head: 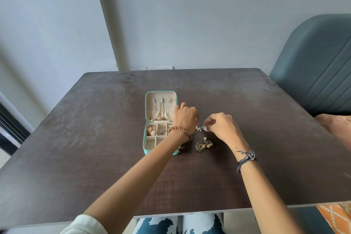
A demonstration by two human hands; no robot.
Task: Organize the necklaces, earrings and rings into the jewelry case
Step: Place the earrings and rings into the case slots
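Closest to the person, two bare forearms reach out over the dark wooden table (95,138), the left one crossing in from a pale sleeve and passing over the right front corner of the jewelry case. Its wrist wears a brown bead bracelet (180,131), and the left hand (185,117) sits knuckles-up beside the case with its fingers curled under; they end right at the silver piece, though whether they actually grip it I cannot tell. The right wrist carries a knot of dark threads (246,157), and the right hand (222,124) bends down with fingertips drawn together, pinching a small silver earring (201,128) with pale beads just above the tabletop. Nearer than that, a pair of green-and-gold earrings (204,144) lies loose on the wood between the two wrists. The jewelry case (160,121) is turquoise outside, cream inside, and lies open flat: its near half is split into small compartments, some holding gold pieces, and its far lid half has gold chains hanging into a gathered pocket. Beyond the table stands a grey wall, with a blue-grey chair (319,66) at the right.
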